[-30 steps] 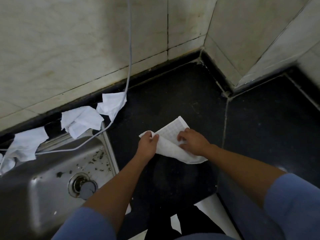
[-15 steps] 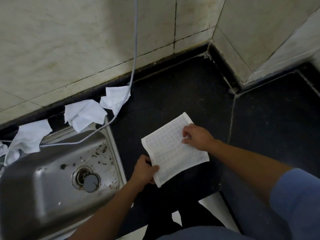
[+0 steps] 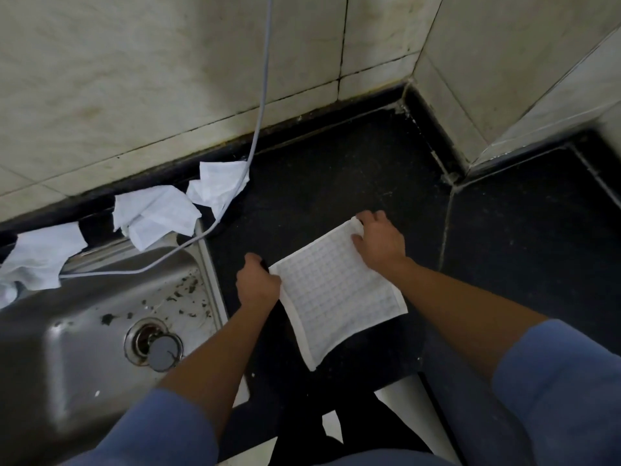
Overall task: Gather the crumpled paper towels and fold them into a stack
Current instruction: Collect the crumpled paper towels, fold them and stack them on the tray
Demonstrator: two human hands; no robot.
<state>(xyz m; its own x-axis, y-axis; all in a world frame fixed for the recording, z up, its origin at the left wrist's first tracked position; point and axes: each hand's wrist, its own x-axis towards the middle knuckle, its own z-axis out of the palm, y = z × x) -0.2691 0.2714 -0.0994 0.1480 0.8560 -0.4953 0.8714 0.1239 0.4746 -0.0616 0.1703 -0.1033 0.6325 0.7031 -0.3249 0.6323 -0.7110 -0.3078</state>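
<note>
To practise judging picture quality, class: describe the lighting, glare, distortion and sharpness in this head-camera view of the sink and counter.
Head view: dim light, the dark counter swallowing detail; soft glare on the steel sink wall; wall tile joints fan outward, wide-lens style; the flat paper towel is sharp enough to show its grid; left hand and right hand gripping it look slightly soft.

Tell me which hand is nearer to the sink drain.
Left. The left hand holds the paper towel by its left edge, just beyond the sink rim; the right hand grips its far corner, farther from the drain.
</note>
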